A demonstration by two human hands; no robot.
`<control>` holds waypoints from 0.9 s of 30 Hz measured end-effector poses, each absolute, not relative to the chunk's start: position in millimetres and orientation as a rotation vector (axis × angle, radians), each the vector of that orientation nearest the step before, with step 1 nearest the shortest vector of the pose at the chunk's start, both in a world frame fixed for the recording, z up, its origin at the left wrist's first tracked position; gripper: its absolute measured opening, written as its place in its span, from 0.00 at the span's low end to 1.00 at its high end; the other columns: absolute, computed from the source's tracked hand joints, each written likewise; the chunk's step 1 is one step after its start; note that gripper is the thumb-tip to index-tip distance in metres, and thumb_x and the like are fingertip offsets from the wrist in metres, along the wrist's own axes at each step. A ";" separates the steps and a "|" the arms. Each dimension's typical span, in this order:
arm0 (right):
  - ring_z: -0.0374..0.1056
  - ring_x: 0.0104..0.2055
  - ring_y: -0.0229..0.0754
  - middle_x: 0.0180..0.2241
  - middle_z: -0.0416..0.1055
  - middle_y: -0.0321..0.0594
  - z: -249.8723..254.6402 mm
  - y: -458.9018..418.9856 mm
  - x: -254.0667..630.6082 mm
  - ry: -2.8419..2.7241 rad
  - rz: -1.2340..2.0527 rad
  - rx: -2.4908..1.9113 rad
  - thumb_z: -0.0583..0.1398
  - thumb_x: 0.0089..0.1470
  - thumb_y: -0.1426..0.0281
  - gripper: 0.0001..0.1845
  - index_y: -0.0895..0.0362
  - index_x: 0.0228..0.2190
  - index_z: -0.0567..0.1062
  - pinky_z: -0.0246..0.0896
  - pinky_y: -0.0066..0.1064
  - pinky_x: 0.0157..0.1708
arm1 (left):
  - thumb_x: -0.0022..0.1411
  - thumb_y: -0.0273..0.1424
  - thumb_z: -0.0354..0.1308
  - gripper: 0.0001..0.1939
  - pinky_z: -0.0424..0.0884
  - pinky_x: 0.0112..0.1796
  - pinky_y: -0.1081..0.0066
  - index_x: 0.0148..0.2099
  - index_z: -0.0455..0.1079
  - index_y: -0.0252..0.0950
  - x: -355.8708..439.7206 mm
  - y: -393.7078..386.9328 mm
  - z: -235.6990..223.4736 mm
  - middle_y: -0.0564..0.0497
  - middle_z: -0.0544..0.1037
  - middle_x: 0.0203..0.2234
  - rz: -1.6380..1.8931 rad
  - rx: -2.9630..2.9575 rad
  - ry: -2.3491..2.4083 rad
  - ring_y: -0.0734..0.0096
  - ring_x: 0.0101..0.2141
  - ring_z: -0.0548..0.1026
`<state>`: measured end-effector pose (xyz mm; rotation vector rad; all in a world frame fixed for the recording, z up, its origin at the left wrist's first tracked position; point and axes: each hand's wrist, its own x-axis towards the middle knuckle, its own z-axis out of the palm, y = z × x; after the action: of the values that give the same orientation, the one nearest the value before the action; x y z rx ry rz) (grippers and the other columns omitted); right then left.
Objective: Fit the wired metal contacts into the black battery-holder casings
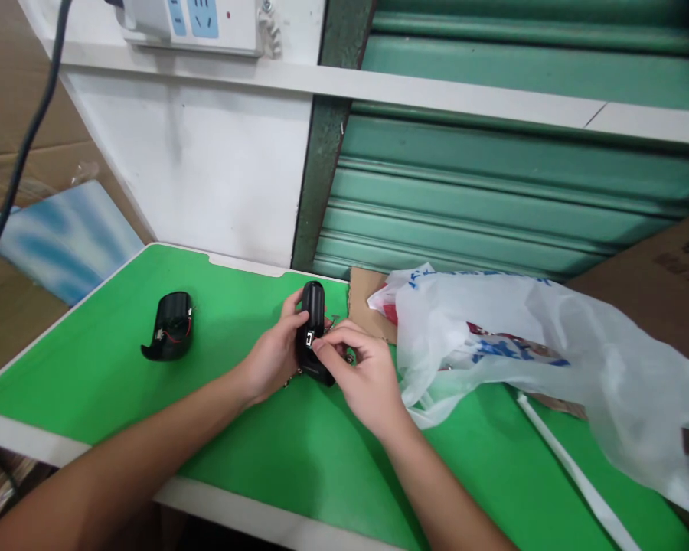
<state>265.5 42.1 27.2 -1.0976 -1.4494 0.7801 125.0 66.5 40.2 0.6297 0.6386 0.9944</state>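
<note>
Your left hand (272, 352) clamps a long black plastic device (313, 302); your right hand (367, 371) pinches together beside its silver rectangular socket (309, 339).

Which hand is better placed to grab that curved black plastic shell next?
Probably the left hand: it is nearer the curved black plastic shell, though it grips a ridged black plastic device. The right hand is farther off, fingertips at that device.

Black elongated casing (314, 304), rounded at its far end, is pointing away from the person, left hand (275, 350) gripping its side over the table (246, 451). Small silver-white rectangular fitting (309, 338) is showing on its face, right hand (364, 367) fingertips meeting it.
</note>
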 end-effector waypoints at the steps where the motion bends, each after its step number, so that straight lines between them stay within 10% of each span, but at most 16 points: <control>1: 0.61 0.26 0.38 0.22 0.67 0.34 27.2 42.1 265.4 -1.451 0.777 -1.097 0.64 0.54 0.68 0.10 0.53 0.21 0.79 0.57 0.30 0.27 | 0.62 0.35 0.65 0.36 0.70 0.52 0.59 0.69 0.58 0.43 124.9 66.7 39.6 0.48 0.78 0.51 0.992 0.628 0.635 0.56 0.50 0.77; 27: 0.61 0.26 0.37 0.23 0.69 0.35 26.3 42.9 266.3 -1.433 0.797 -1.099 0.64 0.52 0.69 0.09 0.53 0.22 0.79 0.57 0.30 0.26 | 0.63 0.35 0.63 0.35 0.69 0.55 0.57 0.69 0.59 0.42 124.8 68.1 39.7 0.47 0.79 0.51 0.981 0.659 0.648 0.55 0.51 0.77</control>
<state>266.3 42.9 26.3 -1.0989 -1.4330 0.7969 124.8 68.1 39.7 0.6593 0.6478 0.9813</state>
